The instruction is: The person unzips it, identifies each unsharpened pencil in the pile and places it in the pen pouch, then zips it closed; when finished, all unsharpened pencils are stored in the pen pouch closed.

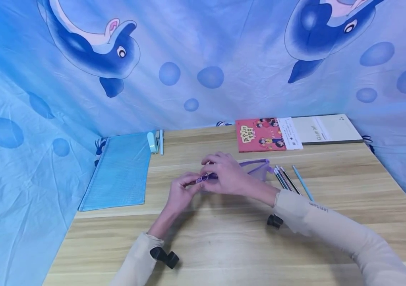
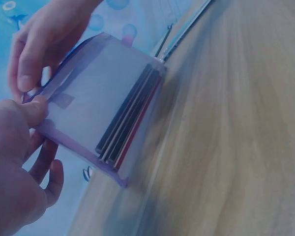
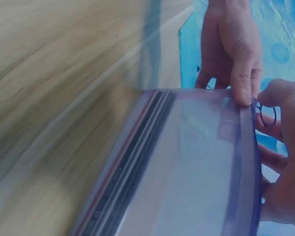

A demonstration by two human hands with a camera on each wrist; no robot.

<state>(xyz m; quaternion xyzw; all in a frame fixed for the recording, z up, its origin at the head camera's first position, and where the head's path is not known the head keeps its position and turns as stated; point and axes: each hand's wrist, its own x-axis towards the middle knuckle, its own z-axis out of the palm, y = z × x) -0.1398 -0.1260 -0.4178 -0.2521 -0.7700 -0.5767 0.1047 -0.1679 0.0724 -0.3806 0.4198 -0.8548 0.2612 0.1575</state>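
Observation:
A translucent pencil pouch (image 1: 258, 171) with purple edging stands on its long side, its zipped edge uppermost. My left hand (image 1: 182, 190) pinches the pouch's upper left corner between thumb and fingers. At that same corner my right hand (image 1: 226, 174) pinches the zipper pull, which carries a small ring (image 3: 268, 116). Through the clear side, several dark pencils (image 2: 125, 118) and a red one show along the bottom of the pouch. Both hands nearly meet, with the thumbs close together. In the head view the right hand and forearm hide much of the pouch.
Several pencils (image 1: 286, 179) and a light blue one (image 1: 302, 182) lie right of the pouch. A blue mesh folder (image 1: 117, 171), a mint stapler (image 1: 152, 143) and a pale blue stick (image 1: 161, 142) are at left. A red book (image 1: 256, 137) overlaps a cream book (image 1: 328, 129) behind.

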